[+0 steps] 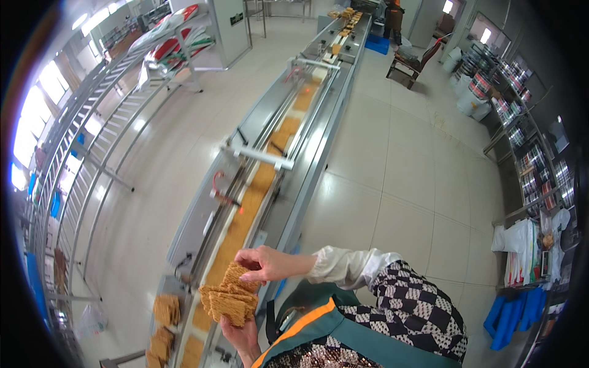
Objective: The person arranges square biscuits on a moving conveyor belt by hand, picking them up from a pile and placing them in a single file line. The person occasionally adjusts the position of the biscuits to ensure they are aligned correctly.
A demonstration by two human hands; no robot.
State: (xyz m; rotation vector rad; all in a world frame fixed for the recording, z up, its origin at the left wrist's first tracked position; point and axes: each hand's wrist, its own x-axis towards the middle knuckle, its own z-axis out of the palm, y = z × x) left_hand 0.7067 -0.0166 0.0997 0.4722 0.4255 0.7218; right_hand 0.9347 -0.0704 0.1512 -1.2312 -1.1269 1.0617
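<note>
My left hand (241, 335) supports a loose stack of square, golden-brown noodle-like cakes (228, 303) from the near side, above the conveyor. At the far edge of that stack, my right hand (267, 264) grips one cake (237, 273) between thumb and fingers. Beneath the hands runs a narrow conveyor belt (207, 264) carrying a row of flat cakes (244, 221) between metal guide rails. More cakes are piled on the metal ledge left of the belt: one stack (166, 309) and, nearer, a looser pile (160, 345).
Crossbars (260, 156) and a sensor with a red light (225, 198) span or flank the belt. Roller racks (106, 152) stand left. At right are shelves of film rolls (534, 161), blue bags (511, 317) and a chair (414, 64). A person (393, 23) stands at the far end.
</note>
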